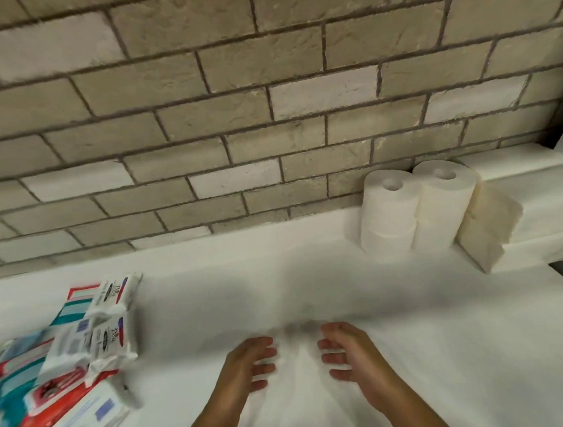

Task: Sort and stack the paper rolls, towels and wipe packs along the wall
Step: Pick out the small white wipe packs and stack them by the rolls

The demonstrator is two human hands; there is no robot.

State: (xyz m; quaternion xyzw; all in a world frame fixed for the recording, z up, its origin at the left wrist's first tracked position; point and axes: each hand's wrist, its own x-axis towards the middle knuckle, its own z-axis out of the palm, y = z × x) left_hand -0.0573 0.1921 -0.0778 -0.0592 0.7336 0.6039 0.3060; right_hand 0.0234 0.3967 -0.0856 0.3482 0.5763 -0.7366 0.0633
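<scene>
My left hand and my right hand face each other low in the middle, fingers curled round a blurred white paper roll that barely stands out from the white counter. Against the brick wall at the right, two toilet rolls stand stacked one on the other. A taller paper towel roll stands next to them, and a pack of folded white towels leans beside it. At the left lie white wipe packs, one behind another, on a heap of red and teal packs.
The white counter runs along the brick wall. A raised white ledge closes off its right end, and the counter's edge drops away at the far right.
</scene>
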